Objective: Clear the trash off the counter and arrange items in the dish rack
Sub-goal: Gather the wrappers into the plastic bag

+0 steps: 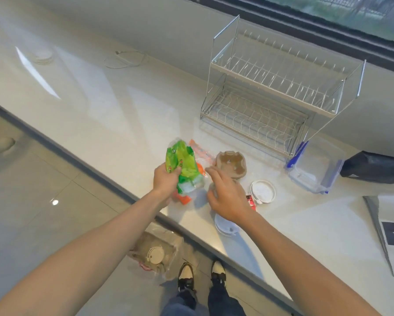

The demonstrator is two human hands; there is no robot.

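Note:
My left hand (165,182) grips a crumpled green plastic wrapper (183,166) above the counter's front edge, with orange wrapper scraps (183,199) under it. My right hand (225,197) hovers beside it with fingers loosely spread, reaching over a clear orange-printed wrapper (200,151). A brown paper cup holder (231,164) lies just beyond my right hand. The wire dish rack (275,92) stands empty at the back.
A white lid (263,191) and red wrapper (251,201) lie right of my hand; a white plate (224,226) sits at the counter edge. A clear container (316,169), black bag (373,167) and grey mailer (387,229) are right. A trash bag (156,254) stands on the floor.

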